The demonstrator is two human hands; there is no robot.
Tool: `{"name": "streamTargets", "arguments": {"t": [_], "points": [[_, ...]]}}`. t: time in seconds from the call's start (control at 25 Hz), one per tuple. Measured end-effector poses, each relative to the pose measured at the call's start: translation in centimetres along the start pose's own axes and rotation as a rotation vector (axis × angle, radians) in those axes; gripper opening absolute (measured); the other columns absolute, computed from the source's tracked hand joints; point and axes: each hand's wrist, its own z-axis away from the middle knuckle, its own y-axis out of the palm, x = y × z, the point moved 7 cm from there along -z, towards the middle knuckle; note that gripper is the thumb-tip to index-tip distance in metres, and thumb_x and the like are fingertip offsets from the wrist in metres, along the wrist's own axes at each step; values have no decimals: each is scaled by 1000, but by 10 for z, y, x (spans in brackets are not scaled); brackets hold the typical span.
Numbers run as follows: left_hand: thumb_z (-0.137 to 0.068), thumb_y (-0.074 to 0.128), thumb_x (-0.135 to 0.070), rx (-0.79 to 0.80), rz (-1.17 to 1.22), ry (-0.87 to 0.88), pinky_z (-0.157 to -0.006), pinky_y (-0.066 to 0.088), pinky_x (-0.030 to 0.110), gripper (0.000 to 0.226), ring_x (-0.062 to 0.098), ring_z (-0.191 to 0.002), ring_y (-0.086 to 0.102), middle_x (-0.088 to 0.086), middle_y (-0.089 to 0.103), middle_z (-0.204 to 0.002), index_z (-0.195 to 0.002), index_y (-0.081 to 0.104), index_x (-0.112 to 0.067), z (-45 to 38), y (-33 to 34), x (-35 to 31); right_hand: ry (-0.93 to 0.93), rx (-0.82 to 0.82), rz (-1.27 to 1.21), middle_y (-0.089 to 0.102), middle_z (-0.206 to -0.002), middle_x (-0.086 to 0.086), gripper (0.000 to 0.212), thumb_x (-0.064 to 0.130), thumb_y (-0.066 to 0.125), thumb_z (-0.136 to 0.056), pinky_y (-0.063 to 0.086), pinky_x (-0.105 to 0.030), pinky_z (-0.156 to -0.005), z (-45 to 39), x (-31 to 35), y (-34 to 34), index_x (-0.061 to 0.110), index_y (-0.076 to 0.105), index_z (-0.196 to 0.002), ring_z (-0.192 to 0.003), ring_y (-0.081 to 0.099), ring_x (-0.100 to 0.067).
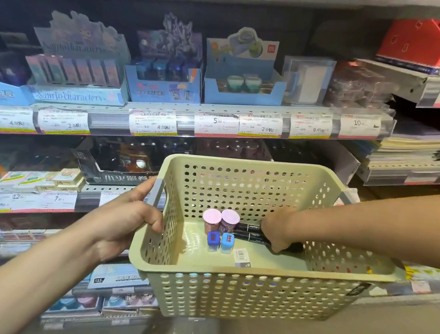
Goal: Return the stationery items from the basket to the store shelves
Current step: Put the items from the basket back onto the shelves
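Black markers [250, 232] flat in basket [255, 292], lengthwise left-right, under right hand [274, 234].

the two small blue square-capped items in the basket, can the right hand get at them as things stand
Probably yes. The right hand is already inside the open-topped beige perforated plastic basket, gripping black markers just beside the two small blue square-capped items; nothing covers them, though its fingers are occupied.

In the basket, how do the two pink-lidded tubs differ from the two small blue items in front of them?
The pink-lidded tubs are round with flat pink tops; the small blue items are blocky with red print on top. The tubs look larger and sit farther from the camera. The tubs match each other; one blue item is dark, the other pale. Both pairs stand upright, side by side, on the basket floor.
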Motion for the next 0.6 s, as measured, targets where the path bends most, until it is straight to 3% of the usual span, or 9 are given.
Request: {"name": "streamTargets", "arguments": {"t": [0.12,0.24,0.32,0.48,0.6], "points": [[-46,46,14,-7,10,-5,-65,50,38,77,31,-66,62,22,67,-92,-98,69,-38,-3,4,0,19,56,-6,56,-85,-2,36,30,57,-83,42,-28,-57,-10,-7,5,13,58,-115,-77,53,-22],[-66,39,23,-6,-3,-4,-62,48,35,74,29,-62,60,22,65,-90,-102,67,-35,-6,8,-2,56,127,-1,68,-101,-3,36,32,58,-78,42,-26,-55,-20,-12,11,14,64,-109,-77,57,-23],[-67,37,24,-6,-1,-10,-61,48,34,75,29,-62,60,22,65,-91,-103,67,-34,-7,10,-3,72,163,43,69,-108,-4,37,32,57,-76,41,-26,-54,-22,-15,14,14,65,-108,-78,59,-24],[-66,38,23,-24,-11,-19,-58,48,34,78,29,-64,58,22,63,-93,-113,63,-34,-10,10,-5,104,202,108,62,-91,1,38,32,54,-75,39,-26,-51,-23,-18,14,17,64,-108,-70,54,-22],[-70,34,23,-41,-13,-41,-50,50,31,82,28,-56,60,22,64,-93,-117,60,-38,-13,9,-3,92,217,128,57,-87,0,39,30,53,-77,41,-26,-58,-24,-18,15,18,62,-113,-64,50,-20]]}}
